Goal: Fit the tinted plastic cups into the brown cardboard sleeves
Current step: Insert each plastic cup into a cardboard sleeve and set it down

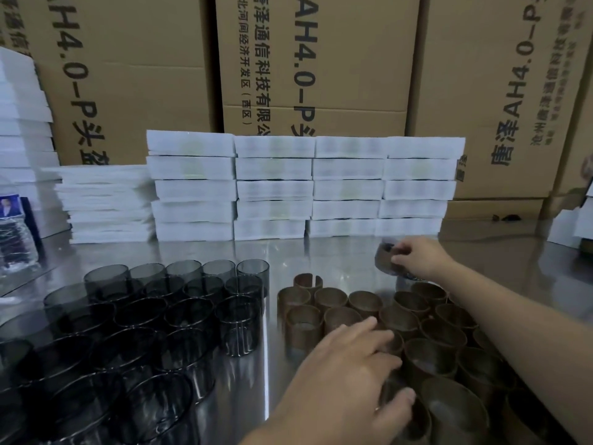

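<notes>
Sleeve pinched in the right hand (420,258); another reached for by the left hand (346,374).

A brown cardboard sleeve (385,256), seemingly with something dark inside, is pinched by the right fingers above the steel table (321,252), beyond the standing sleeves (426,351). The left fingers are bent over those sleeves; a grip cannot be told. The tinted cups (160,316) stand well left of both hands. One pairing is judged nearly done; next, a cup must be pushed squarely into a sleeve.
</notes>
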The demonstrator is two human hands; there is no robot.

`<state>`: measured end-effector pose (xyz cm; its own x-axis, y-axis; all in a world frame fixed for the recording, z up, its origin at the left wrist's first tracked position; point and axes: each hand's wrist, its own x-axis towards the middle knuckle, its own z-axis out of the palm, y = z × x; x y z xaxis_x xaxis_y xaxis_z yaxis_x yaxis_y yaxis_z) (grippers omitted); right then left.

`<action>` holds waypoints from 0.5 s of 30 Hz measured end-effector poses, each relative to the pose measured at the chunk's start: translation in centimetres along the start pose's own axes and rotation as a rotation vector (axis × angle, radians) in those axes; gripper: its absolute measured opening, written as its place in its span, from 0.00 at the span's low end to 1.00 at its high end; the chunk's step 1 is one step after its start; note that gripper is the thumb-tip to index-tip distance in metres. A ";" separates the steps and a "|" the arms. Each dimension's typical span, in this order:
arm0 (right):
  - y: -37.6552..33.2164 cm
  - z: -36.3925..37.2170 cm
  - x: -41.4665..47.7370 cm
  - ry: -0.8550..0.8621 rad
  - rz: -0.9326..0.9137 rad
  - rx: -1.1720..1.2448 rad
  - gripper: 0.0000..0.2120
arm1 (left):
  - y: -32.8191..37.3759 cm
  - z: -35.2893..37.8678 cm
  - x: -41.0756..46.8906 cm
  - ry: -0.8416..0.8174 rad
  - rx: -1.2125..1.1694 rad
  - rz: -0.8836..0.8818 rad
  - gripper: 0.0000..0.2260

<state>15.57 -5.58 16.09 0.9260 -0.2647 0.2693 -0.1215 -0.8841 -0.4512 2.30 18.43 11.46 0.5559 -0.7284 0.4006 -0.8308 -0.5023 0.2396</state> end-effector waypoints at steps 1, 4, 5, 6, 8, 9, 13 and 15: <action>0.2 0.5 0.1 -0.020 0.004 -0.048 0.10 | -0.1 0.1 0.0 -0.007 -0.005 0.012 0.21; 0.1 1.5 0.5 -0.057 -0.022 -0.192 0.12 | -0.3 0.1 0.1 -0.044 -0.037 0.041 0.18; -0.1 1.6 0.6 -0.057 -0.026 -0.213 0.13 | -0.3 0.1 0.1 -0.036 -0.044 0.056 0.18; -0.2 1.7 0.7 -0.056 -0.025 -0.222 0.13 | -0.3 0.2 0.1 -0.021 -0.043 0.070 0.18; -0.2 1.9 0.7 -0.071 -0.016 -0.241 0.12 | -0.3 0.2 0.0 0.005 -0.019 0.088 0.17; -0.1 2.1 0.6 -0.088 -0.013 -0.251 0.12 | -0.3 0.3 0.0 0.008 -0.003 0.089 0.17; 0.0 2.1 0.2 -0.105 -0.004 -0.303 0.13 | -0.3 0.3 -0.1 -0.006 0.011 0.069 0.16; -0.9 1.5 -0.1 -0.019 -0.051 -0.291 0.14 | -0.4 0.2 -0.2 0.013 -0.008 0.059 0.15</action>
<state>16.15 -4.13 15.17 0.9396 -0.2127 0.2683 -0.1699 -0.9700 -0.1740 2.56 18.71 11.10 0.5057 -0.7505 0.4254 -0.8623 -0.4551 0.2221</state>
